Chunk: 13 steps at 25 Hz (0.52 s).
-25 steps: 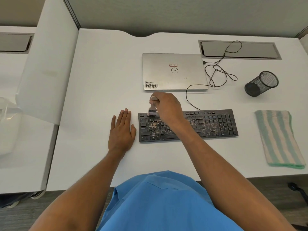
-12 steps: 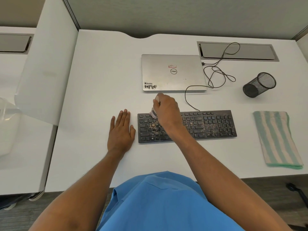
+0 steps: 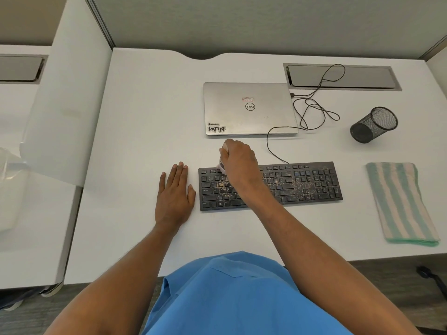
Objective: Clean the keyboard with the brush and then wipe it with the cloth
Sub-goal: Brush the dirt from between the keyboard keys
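A black keyboard (image 3: 302, 182) lies on the white desk, dusted with tan crumbs across its middle and right keys. My right hand (image 3: 239, 163) grips a small brush (image 3: 221, 165) whose pale bristles touch the upper left keys; most of the brush is hidden under my fingers. My left hand (image 3: 175, 194) rests flat on the desk just left of the keyboard, fingers straight. A folded cloth (image 3: 399, 201) with green and white stripes lies to the right of the keyboard.
A closed silver laptop (image 3: 249, 108) sits behind the keyboard, with a black cable (image 3: 312, 110) looping to its right. A black mesh pen cup (image 3: 373, 124) lies tipped at the right. A grey cable tray (image 3: 343, 77) is set into the desk behind.
My right hand has drawn the brush down from the keyboard's top edge onto the upper left keys, tilting it so less of it shows. My left hand has stayed put.
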Available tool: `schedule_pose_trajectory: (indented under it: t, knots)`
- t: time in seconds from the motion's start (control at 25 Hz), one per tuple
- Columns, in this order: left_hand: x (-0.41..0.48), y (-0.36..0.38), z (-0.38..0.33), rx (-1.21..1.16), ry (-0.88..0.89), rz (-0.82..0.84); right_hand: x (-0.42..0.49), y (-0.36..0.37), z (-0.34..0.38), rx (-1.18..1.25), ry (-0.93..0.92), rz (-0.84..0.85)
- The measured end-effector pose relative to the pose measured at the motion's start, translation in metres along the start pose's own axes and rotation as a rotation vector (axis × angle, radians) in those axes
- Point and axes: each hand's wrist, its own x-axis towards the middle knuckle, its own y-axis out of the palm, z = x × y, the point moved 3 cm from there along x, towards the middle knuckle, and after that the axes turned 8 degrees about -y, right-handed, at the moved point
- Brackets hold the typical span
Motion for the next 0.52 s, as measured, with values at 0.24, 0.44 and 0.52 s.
schedule_pose_trajectory:
  t: [0.24,0.44,0.52]
  knots:
    - [0.0000,0.0007,-0.0002,-0.008,-0.003,-0.004,0.0009,-0.0015,0.0009,-0.015,0.002,-0.034]
    - [0.0001,-0.0003,-0.0004,-0.003,-0.004,0.001,-0.0002,-0.0006,0.0007,-0.021,-0.007,-0.080]
    - [-0.0002,0.0000,-0.0002,-0.011,-0.003,-0.002,-0.0015,0.0003,-0.0046,-0.038,-0.008,-0.042]
